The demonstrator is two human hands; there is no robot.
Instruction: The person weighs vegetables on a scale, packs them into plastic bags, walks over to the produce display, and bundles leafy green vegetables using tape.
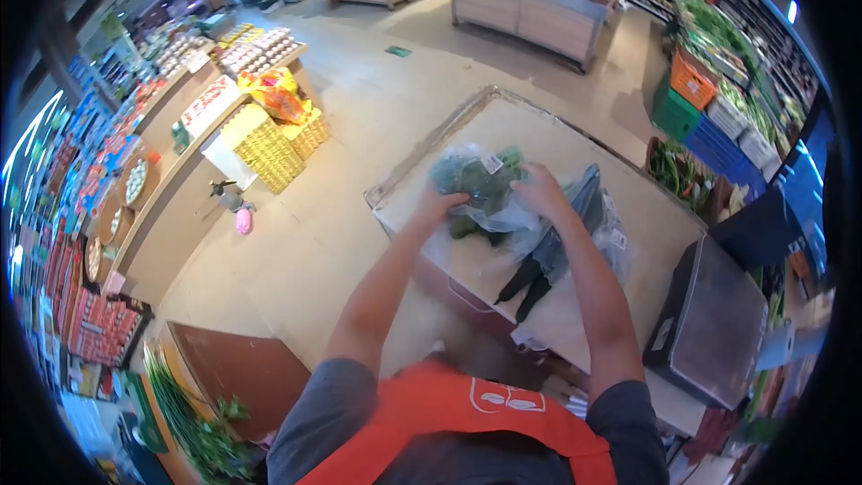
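Observation:
A clear plastic bag of green vegetables (488, 181), which look like broccoli, lies on the pale table top. My left hand (442, 204) grips its left side, the thumb lying over the plastic. On the opposite side my right hand (537, 190) holds the bag's upper right edge with bent fingers. A white label (492, 163) sits on top of the bag. Beneming my right forearm, partly hidden, is another plastic bag (585, 202) with labels. Long dark green vegetables (524, 288), cucumber-like, stick out of its near end.
The table (530, 126) has a raised worn rim. A weighing scale (714, 314) stands at its right end. Vegetable crates (690, 81) line the right side. Stacked yellow egg trays (262, 148) stand at the left. Spring onions (184, 409) lie at the lower left.

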